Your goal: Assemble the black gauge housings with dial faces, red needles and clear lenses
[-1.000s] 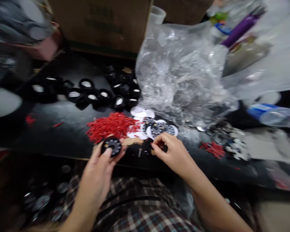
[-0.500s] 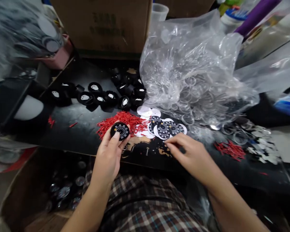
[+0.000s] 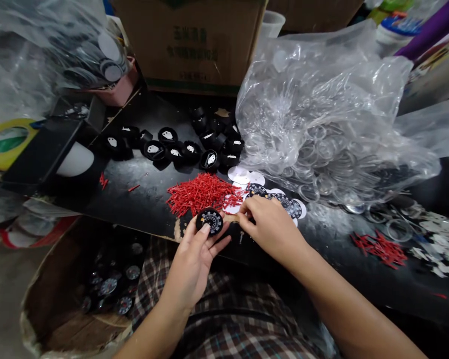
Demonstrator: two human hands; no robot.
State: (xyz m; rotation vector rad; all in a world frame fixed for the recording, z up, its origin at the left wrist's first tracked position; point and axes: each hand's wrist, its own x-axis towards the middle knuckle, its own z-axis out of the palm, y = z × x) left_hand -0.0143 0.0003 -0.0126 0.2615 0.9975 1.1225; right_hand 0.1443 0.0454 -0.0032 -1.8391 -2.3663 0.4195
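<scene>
Black gauge [image 3: 209,222]: round, dark rim, white scale marks and a small yellow patch on its face; held tilted face-up above the near edge of the tabletop [image 3: 134,214]. Left hand [image 3: 194,257]: fingers gripping the gauge, thumb on its face. Right hand [image 3: 271,224], just beside it: thumb and index finger closed together at the tips; whether a part sits between them cannot be told.

Surroundings, left to right: black cups [image 3: 209,158] with white inserts, beyond the hands; a heap of red pointers [image 3: 198,192] directly behind the gauge; white discs [image 3: 239,174] and printed dials [image 3: 284,202], partly hidden by the right hand; a clear bag [image 3: 318,99] of transparent rings; a smaller red pile [image 3: 379,249]; white pieces [image 3: 441,244].

Tabletop: black, scuffed, worn at the near edge. Room: a carton [image 3: 41,304] low at left; a cardboard box [image 3: 194,45] behind.
</scene>
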